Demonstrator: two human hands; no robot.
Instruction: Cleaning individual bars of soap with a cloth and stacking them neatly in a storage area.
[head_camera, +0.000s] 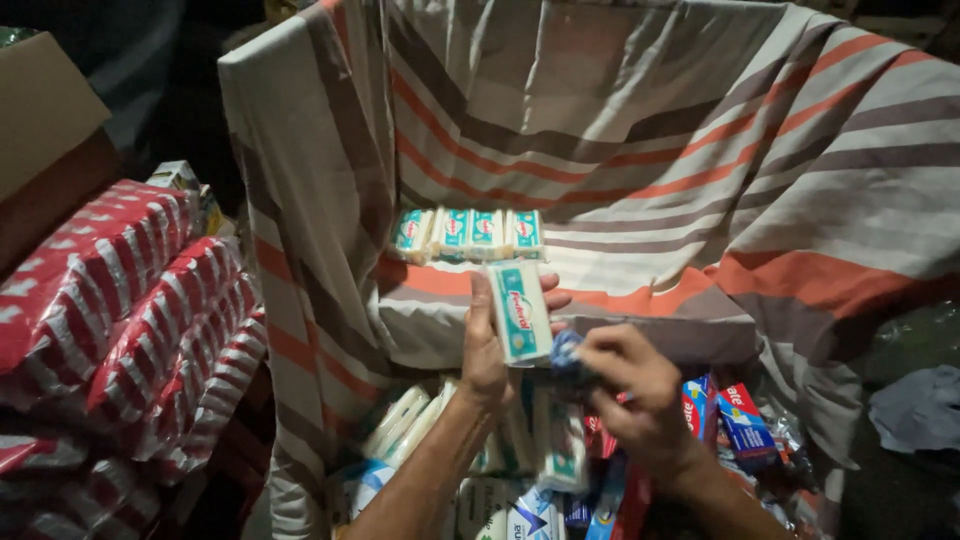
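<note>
I hold a white and teal soap bar (519, 310) upright in my left hand (490, 350), thumb on its near edge and fingers curled behind it, just above the heap of packets (520, 450) below. My right hand (630, 385) sits just beside it, closed around a small blue cloth (566, 352) that touches the bar's lower right corner. I judge the step in hand to be wiping or checking this bar with the cloth, close to its end, since the bar is already lifted towards the shelf.

Beyond the bar, a row of four like bars (470, 233) stands side by side on a ledge draped with a striped sheet (700, 150). Placing this bar with them would call for a steady reach forward and a free spot beside the row.

To my right lie red and blue boxes (735, 415). On my left, red wrapped packs (130, 300) are stacked, with a carton (45, 110) above them.
</note>
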